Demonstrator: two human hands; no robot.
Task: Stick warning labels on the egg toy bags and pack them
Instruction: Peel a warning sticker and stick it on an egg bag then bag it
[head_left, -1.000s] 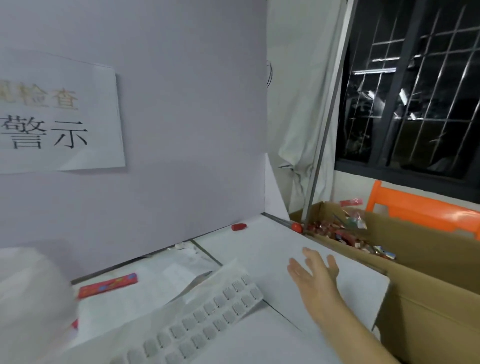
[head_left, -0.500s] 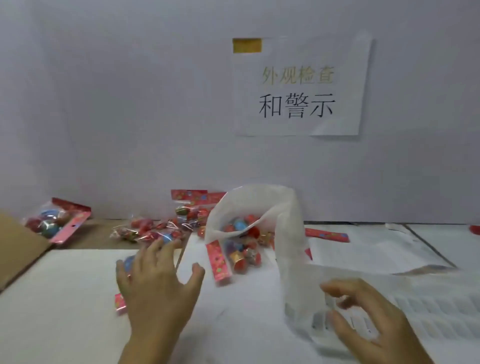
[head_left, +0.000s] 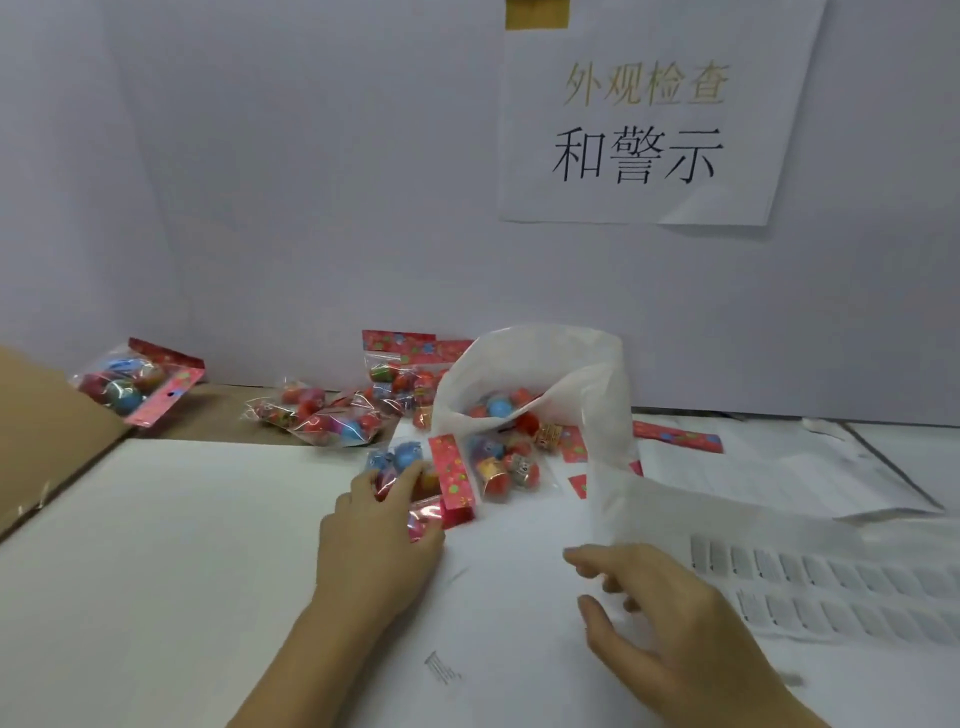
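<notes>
One clear cellophane egg toy bag (head_left: 410, 462), red header card, lay on white surface (head_left: 208, 545) under grasping left hand (head_left: 376, 535); right hand (head_left: 675, 629) released beside grey warning-label sheet (head_left: 841, 571). Best flatten film before sticking.

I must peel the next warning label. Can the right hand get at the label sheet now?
Probably yes. The right hand hovers open just beside the label sheet, with nothing solid between them; only thin white film covers its far edge.
</notes>
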